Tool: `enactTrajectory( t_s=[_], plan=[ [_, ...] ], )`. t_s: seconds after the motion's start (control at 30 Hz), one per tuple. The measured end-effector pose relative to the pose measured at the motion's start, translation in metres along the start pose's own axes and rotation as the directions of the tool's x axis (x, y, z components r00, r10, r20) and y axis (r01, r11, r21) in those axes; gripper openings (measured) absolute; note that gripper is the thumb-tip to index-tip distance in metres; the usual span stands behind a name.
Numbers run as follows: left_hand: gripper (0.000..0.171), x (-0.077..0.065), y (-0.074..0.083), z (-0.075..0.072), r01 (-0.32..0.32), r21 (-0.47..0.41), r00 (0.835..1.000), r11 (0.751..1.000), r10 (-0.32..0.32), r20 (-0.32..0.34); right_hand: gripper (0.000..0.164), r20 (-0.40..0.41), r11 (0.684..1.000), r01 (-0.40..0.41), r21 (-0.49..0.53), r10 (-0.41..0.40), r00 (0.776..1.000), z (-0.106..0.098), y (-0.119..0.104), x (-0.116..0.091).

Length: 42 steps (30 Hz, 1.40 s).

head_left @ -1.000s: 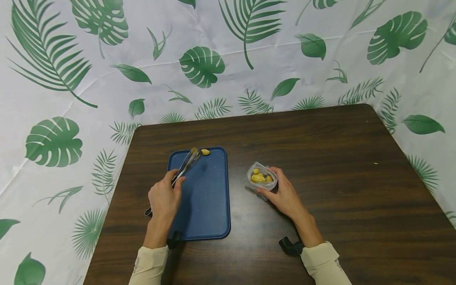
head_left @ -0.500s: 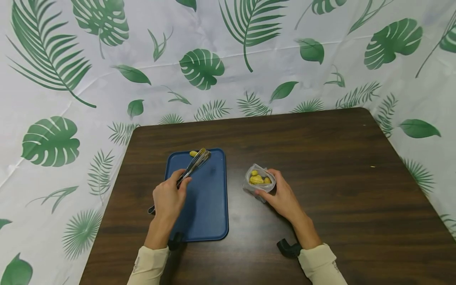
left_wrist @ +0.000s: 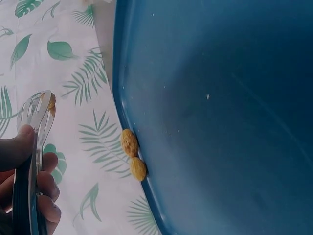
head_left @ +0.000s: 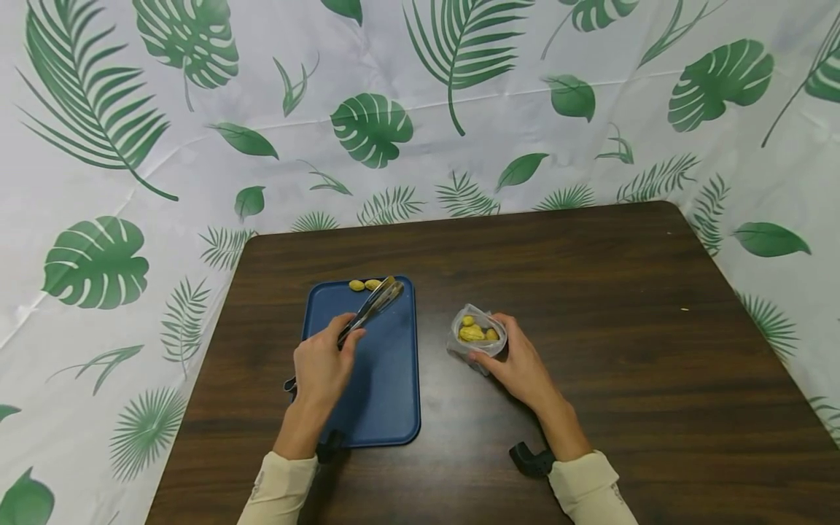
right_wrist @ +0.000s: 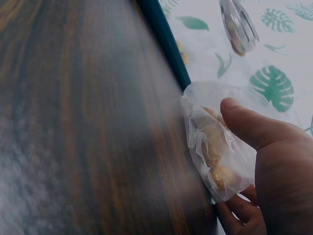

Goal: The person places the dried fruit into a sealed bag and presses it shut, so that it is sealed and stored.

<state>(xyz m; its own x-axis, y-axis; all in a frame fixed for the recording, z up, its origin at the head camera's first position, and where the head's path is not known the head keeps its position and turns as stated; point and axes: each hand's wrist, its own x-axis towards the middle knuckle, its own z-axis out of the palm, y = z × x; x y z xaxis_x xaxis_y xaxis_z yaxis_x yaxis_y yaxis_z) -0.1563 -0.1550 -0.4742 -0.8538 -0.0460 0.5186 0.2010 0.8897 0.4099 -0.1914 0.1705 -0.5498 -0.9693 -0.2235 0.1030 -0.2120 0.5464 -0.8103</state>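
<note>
My left hand [head_left: 324,364] grips a pair of metal tongs [head_left: 375,305] over the blue tray [head_left: 387,408]. In the left wrist view, a yellowish-brown piece [left_wrist: 52,102] shows between the tongs' slotted heads. Two wrinkled, oval yellowish pieces [left_wrist: 129,143] lie side by side against the tray's far rim. To the right of the tray, my right hand [head_left: 521,364] holds a clear plastic bag [head_left: 462,354], thumb on the near side and fingers around the far side. The bag's mouth is open, and several similar yellow pieces [head_left: 472,333] show inside it.
The dark wood-grain table [head_left: 590,277] extends well to the right, with a tiny yellow crumb [head_left: 685,309] on it. A white cloth with green leaves [head_left: 420,109] hangs behind the table. Crumbs dot the tray.
My left hand has moved the tongs rightward over the tray's far end, bringing both pieces at the rim into sight. My right hand and the bag have stayed nearly still.
</note>
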Motion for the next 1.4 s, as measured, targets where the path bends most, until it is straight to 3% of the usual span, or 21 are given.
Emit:
enactTrajectory(
  t_s=[0.9, 1.4],
  plan=[
    [0.029, -0.001, 0.021, 0.016, -0.081, -0.060, 0.996, 0.995, 0.083, 0.028, 0.079, -0.002, 1.000, 0.020, 0.001, -0.020, 1.000, 0.000, 0.001, 0.001],
    [0.031, -0.004, 0.037, 0.025, -0.189, -0.093, 0.981, 0.977, 0.193, 0.029, 0.078, 0.005, 1.000, 0.022, 0.005, -0.022, 1.000, -0.002, 0.001, 0.001]
  ],
)
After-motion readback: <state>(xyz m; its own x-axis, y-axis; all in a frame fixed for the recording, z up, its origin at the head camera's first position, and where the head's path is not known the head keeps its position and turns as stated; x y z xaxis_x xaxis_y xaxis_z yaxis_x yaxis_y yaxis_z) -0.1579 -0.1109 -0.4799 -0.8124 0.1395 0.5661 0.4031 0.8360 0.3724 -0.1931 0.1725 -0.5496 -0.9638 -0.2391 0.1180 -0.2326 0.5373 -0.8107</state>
